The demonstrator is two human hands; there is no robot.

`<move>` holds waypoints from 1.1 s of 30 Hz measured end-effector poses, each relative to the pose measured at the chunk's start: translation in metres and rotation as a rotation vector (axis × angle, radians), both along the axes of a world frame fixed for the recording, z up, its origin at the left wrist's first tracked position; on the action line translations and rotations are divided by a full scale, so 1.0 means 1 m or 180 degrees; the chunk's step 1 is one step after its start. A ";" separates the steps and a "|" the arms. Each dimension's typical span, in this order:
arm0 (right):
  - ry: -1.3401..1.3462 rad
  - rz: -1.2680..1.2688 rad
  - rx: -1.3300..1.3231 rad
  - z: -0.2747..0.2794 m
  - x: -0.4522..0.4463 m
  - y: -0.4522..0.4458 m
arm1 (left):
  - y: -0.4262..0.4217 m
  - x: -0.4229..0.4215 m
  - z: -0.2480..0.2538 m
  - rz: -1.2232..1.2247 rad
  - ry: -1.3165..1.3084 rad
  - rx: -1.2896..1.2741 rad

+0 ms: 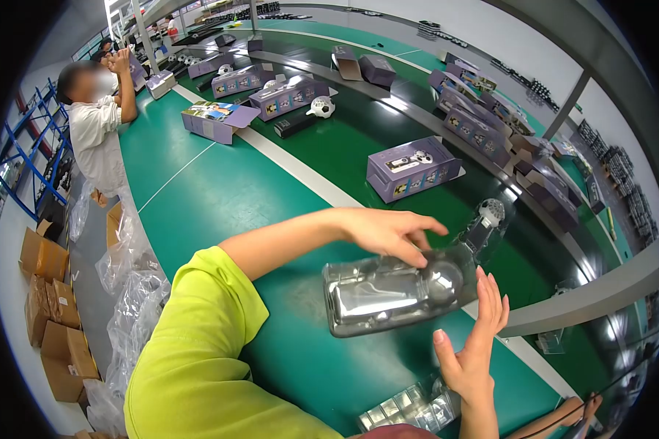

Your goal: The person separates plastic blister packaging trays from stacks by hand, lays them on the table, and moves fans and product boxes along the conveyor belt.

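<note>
A clear plastic blister tray [377, 293], moulded with a long hollow and a round one, lies tilted between my hands. My left hand [388, 233] reaches over its upper edge, fingers apart, the thumb seemingly against the plastic. At the tray's right end my right hand [472, 344] is open, palm toward it and fingers spread; whether the fingertips touch it I cannot tell. Just beyond, a ball-headed device [483, 223] in clear plastic sits on the green conveyor belt [344, 164]. More clear plastic trays [410, 410] lie below my right hand.
A purple printed box [414, 168] stands on the belt ahead, with several more boxes [289, 95] farther up. An open box [216, 121] rests on the left worktop. Another person [99, 121] works at far left; someone's hands [575, 411] show at lower right. A grey metal post [593, 285] curves at right.
</note>
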State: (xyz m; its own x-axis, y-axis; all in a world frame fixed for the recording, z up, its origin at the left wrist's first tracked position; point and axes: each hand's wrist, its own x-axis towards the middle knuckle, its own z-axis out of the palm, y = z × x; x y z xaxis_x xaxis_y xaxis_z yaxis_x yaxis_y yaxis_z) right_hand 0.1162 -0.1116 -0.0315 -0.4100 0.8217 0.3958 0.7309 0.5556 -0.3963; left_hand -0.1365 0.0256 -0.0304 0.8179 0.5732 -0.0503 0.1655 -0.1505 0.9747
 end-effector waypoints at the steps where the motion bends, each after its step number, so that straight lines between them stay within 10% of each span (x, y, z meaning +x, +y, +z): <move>1: 0.0098 0.0011 0.0042 -0.001 0.000 0.001 | 0.011 -0.007 -0.006 -0.0102 0.0200 -0.0125; 20: 0.0157 0.0092 -0.0862 -0.008 0.007 0.006 | 0.037 -0.045 -0.063 0.1370 -0.0153 -0.0437; 25: 0.0210 0.0186 -0.0914 -0.012 0.007 0.006 | 0.044 -0.038 -0.073 0.1731 -0.1499 -0.2226; 30: 0.0120 0.0256 -0.0748 -0.014 0.007 0.006 | 0.029 -0.016 -0.058 -0.0286 -0.3154 -0.4752; 33: -0.0058 0.0187 -0.0657 -0.010 0.003 0.001 | 0.014 -0.005 -0.068 0.1958 -0.1991 -0.2276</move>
State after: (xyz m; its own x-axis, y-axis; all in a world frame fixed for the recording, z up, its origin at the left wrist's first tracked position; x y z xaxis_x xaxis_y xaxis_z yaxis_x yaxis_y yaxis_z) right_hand 0.1190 -0.1104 -0.0411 -0.4652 0.8590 0.2138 0.7078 0.5059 -0.4930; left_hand -0.1413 0.0394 -0.0989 0.4036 0.8907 -0.2091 -0.5279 0.4133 0.7420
